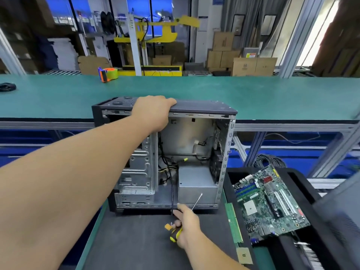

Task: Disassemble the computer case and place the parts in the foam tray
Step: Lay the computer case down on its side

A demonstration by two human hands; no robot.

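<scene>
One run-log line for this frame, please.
left hand: grips computer case top | right hand: holds screwdriver | motherboard: in foam tray

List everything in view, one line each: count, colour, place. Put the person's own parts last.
computer case: one, black shell with bare grey metal inside, upright and open-sided on the dark mat
power supply: one, grey, bottom right inside the case
motherboard: one, green, lying in the foam tray
foam tray: one, black, right of the case
memory stick: one, green, along the tray's left edge
tape dispenser: one, orange, blue and green, far on the green bench
cardboard boxes: several, brown, behind the bench
screwdriver: one, yellow and black handle, in the right hand
left hand: one, gripping the case's top edge
right hand: one, gripping the screwdriver before the case
</scene>
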